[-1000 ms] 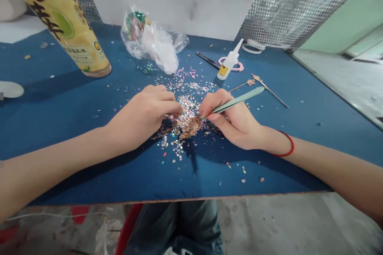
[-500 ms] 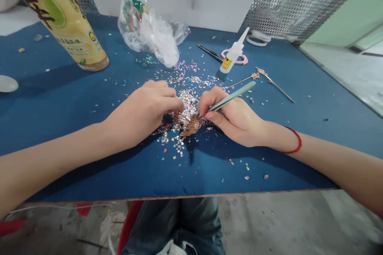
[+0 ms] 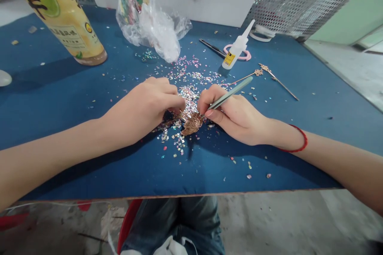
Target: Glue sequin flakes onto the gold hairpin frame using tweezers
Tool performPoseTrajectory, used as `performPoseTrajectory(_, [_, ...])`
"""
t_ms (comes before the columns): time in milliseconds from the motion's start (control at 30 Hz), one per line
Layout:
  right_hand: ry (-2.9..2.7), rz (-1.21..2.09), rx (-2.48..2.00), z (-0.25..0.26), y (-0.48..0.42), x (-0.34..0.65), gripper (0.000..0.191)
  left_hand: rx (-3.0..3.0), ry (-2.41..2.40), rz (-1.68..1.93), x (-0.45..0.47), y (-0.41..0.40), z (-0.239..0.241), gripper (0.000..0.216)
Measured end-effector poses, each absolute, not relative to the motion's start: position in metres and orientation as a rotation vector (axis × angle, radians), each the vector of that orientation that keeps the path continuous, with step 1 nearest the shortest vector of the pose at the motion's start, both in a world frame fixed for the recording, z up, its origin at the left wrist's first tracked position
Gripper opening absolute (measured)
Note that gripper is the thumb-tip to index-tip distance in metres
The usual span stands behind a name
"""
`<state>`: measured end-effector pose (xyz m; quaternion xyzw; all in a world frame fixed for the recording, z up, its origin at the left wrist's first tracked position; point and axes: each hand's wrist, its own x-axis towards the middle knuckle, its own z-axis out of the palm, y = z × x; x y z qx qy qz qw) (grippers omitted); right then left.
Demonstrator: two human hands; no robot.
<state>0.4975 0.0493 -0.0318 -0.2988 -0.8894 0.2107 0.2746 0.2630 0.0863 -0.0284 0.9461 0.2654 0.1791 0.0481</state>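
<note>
left hand (image 3: 143, 105): fingertips pressed together on the left edge of a copper wire leaf (image 3: 191, 124), which lies at lower centre of frame, between both hands, over scattered sequins (image 3: 187, 105) on a blue table (image 3: 89, 177). right hand (image 3: 236, 115): pinches pale green tweezers (image 3: 231, 93), tips at the leaf's right edge.

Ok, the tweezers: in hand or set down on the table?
In hand: the right hand pinches the pale green tweezers between thumb and fingers, their tips down at the copper wire piece.
</note>
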Motion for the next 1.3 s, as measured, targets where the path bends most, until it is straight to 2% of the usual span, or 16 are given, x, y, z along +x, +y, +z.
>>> performPoseTrajectory(600, [-2.405,0.529,-0.787,-0.0322,0.0487,0.4982,0.021,3.007,0.725,0.544,0.2585,0.0851,-0.0263,0.039])
performPoseTrajectory(1067, [-2.380,0.359,-0.747,-0.0301,0.0474,0.4957,0.013,3.001,0.727,0.584,0.2612,0.0853,-0.0266,0.037])
performPoseTrajectory(1300, [-2.388,0.379,-0.763,-0.0305,0.0481,0.4959,0.011,3.007,0.734,0.582,0.2608,0.0859,-0.0266,0.037])
